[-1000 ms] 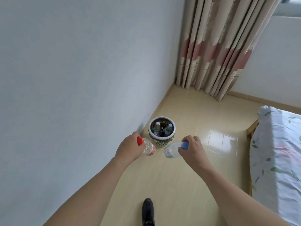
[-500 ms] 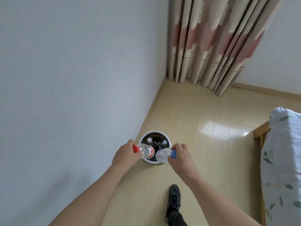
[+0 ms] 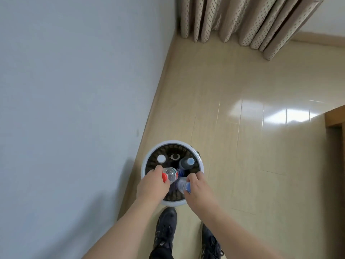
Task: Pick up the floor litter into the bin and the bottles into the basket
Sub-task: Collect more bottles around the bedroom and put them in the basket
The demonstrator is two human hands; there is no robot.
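Observation:
A round dark basket with a white rim (image 3: 172,143) stands on the floor against the wall, directly below me. Several bottles stand upright inside it, among them a white-capped bottle (image 3: 161,158) and a blue-capped dark bottle (image 3: 187,163). My left hand (image 3: 152,187) grips a clear bottle with a red cap (image 3: 170,175), held tilted over the basket's mouth. Over the near side of the basket, my right hand (image 3: 198,189) grips a clear bottle with a blue cap (image 3: 183,186). Both bottles point bottom-first into the basket.
A pale wall (image 3: 74,109) runs along the left, right beside the basket. Curtains (image 3: 242,21) hang at the far corner. A wooden bed frame (image 3: 335,124) juts in at the right edge. My dark shoes (image 3: 165,232) stand just behind the basket on the light wood floor.
I have stepped up to the basket and now look straight down into it. Both hands have carried their bottles from in front of the basket to over its opening.

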